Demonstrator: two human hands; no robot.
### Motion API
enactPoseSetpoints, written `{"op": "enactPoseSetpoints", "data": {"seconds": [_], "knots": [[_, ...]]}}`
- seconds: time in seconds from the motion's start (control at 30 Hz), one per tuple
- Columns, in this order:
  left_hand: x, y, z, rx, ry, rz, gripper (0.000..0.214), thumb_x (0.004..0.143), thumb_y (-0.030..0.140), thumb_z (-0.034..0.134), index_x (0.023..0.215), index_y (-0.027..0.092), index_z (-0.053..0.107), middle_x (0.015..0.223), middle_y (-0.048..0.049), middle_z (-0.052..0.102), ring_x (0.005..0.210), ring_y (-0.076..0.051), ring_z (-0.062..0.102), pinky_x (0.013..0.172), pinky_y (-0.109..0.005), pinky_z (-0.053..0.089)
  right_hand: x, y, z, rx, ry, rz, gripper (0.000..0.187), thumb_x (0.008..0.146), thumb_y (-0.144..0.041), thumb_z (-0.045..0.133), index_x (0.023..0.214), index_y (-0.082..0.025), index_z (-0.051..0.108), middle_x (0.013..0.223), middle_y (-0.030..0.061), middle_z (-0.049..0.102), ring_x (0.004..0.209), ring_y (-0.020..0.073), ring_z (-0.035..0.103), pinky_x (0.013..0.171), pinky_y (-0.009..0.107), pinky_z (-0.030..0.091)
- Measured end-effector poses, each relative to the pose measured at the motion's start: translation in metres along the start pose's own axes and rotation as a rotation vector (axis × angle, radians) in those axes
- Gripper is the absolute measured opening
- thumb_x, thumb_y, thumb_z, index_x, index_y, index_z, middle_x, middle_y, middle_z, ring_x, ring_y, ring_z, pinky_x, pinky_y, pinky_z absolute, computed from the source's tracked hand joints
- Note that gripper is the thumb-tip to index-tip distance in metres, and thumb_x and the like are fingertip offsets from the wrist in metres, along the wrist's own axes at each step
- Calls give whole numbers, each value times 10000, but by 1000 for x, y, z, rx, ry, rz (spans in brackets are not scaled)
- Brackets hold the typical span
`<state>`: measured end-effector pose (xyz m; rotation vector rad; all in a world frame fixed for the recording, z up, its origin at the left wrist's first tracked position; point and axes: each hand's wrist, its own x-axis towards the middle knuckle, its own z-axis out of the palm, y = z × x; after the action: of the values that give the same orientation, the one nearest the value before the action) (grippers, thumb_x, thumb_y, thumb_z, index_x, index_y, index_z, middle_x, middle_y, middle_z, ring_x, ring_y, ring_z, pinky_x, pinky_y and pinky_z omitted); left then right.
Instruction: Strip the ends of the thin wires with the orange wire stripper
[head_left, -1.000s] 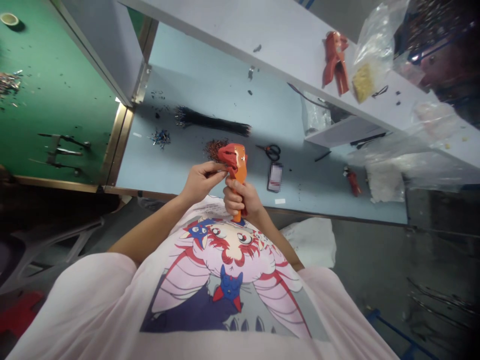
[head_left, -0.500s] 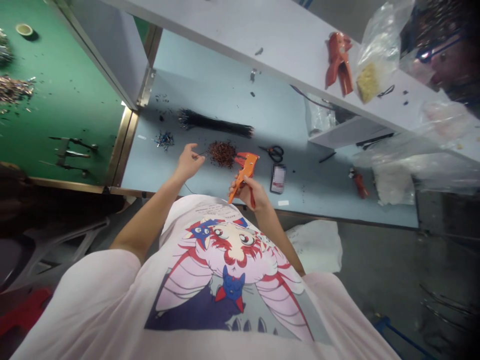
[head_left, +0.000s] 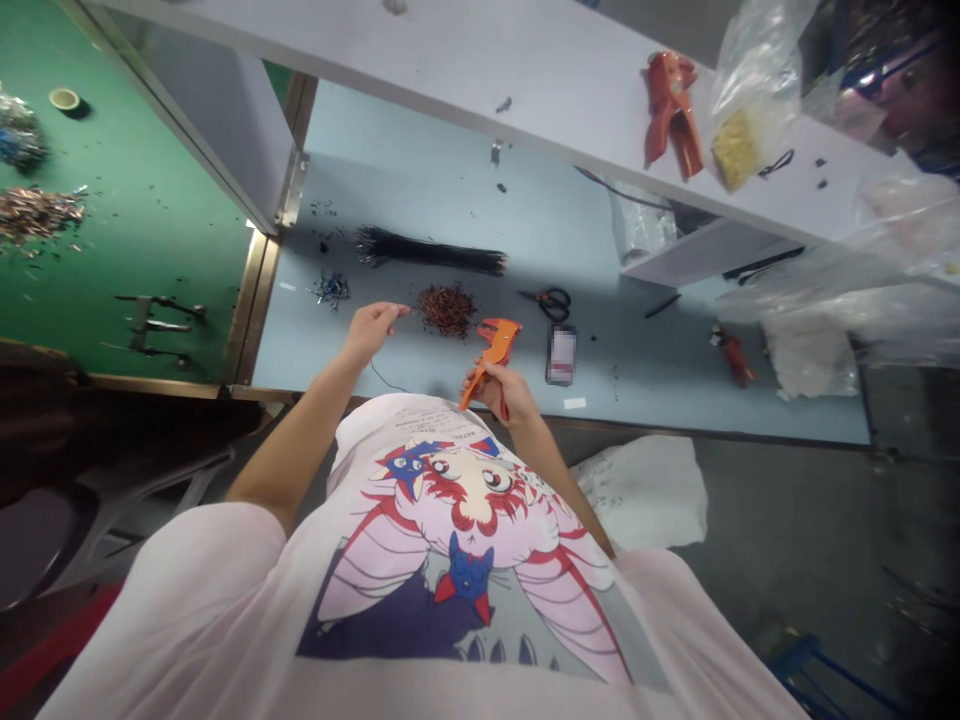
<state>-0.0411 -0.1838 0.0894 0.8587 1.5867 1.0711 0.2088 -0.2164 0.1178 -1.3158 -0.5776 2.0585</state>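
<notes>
Head view: the orange wire stripper sits gripped in our right hand over the blue bench; our left hand pinches a thin wire beside a heap of copper-coloured wire bits, with a thick black wire bundle lying beyond.

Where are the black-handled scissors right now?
In the head view, the black-handled scissors lie on the pale blue bench, just above a phone and to the right of the orange wire stripper in the right hand.
</notes>
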Motion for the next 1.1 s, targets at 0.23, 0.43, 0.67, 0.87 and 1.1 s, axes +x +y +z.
{"op": "enactPoseSetpoints", "data": {"seconds": [0.23, 0.43, 0.67, 0.87, 1.1], "knots": [[-37, 26, 9, 181, -47, 198, 310, 794, 381, 524, 849, 125, 690, 801, -37, 677, 693, -109, 529, 651, -213, 395, 34, 20, -19, -1179, 163, -241, 374, 862, -410, 420, 1144, -165, 433, 944, 73, 618, 850, 197, 597, 768, 344, 461], [-55, 22, 15, 87, -106, 101, 302, 775, 364, 515, 876, 123, 667, 576, 25, 540, 561, -96, 460, 561, -210, 367, 55, 46, -24, -1520, 120, -293, 365, 730, -270, 614, 1076, -157, 593, 1054, 147, 585, 1014, 280, 498, 911, 401, 317], [-61, 8, 11, 41, -84, 115, 287, 738, 294, 492, 928, 113, 607, 563, 22, 580, 464, -78, 433, 490, -203, 347, 68, 63, -20, -1668, 75, -344, 355, 696, -221, 634, 1043, -144, 649, 1104, 166, 596, 1044, 284, 487, 902, 384, 315], [-69, -3, 19, 0, -150, 130, 283, 737, 237, 484, 997, 128, 506, 725, -29, 670, 571, -97, 522, 570, -216, 393, 66, 47, -5, -1527, 36, -423, 205, 776, -284, 574, 882, -171, 709, 914, 95, 701, 917, 243, 600, 852, 353, 394], [-76, 11, 35, 18, -228, 205, 110, 776, 252, 514, 844, 174, 477, 676, 9, 626, 633, -115, 582, 593, -210, 401, 34, 27, 31, -439, -147, -455, 358, 712, -481, 671, 861, -155, 684, 830, 72, 701, 771, 200, 632, 732, 302, 474]]}}
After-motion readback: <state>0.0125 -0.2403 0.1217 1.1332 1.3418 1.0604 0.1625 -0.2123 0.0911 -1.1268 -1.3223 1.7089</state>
